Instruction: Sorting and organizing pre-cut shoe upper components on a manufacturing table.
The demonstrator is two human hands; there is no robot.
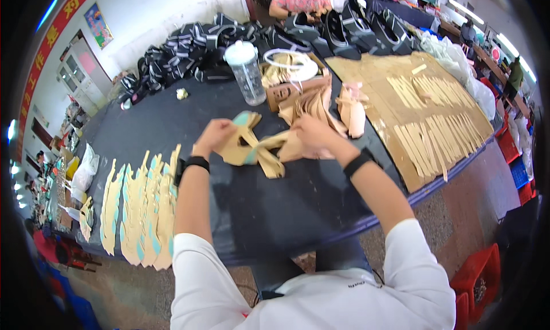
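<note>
Above the dark tabletop, my left hand is closed on the left end of a tan shoe-upper piece with teal patches. The piece is bent, with an opening in it and a strip hanging down at its right. My right hand is closed at the other side, fingers on a tan strip that meets this piece and on a pinkish-tan part below the hand; whether these are joined I cannot tell. Just beyond my right hand, a stack of pinkish-tan pieces leans against a cardboard box.
Overlapping tan-and-teal pieces lie at the left. A cardboard sheet with rows of tan strips lies right. A clear lidded bottle stands beyond my hands. Black shoes are heaped behind; another person is across the table.
</note>
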